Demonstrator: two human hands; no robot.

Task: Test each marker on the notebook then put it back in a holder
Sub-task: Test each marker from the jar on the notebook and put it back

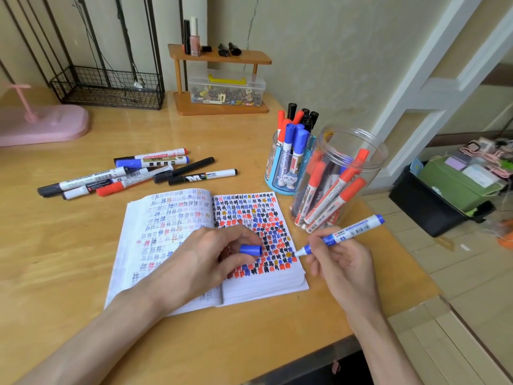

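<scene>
- One open notebook (155, 232) lies on the counter (69, 245).
- Seven loose markers (144, 163) lie in a group behind it, as far as I can count.
- Two holders stand at the right: one blue holder (277, 187) and one clear jar (369, 151). Both hold many markers, too crowded for an exact number.
- One blue marker (349, 232), uncapped, is in the right hand (344, 268).
- One blue cap (250, 250) is in the left hand (200, 257).

The left forearm (105, 326) and right forearm (380, 337) stretched forward, bare. The left hand (205, 254) lay palm down, fingers curled, pinching a blue cap (250, 250). The right hand (341, 262) gripped a blue marker (344, 234) in its fingertips.
</scene>
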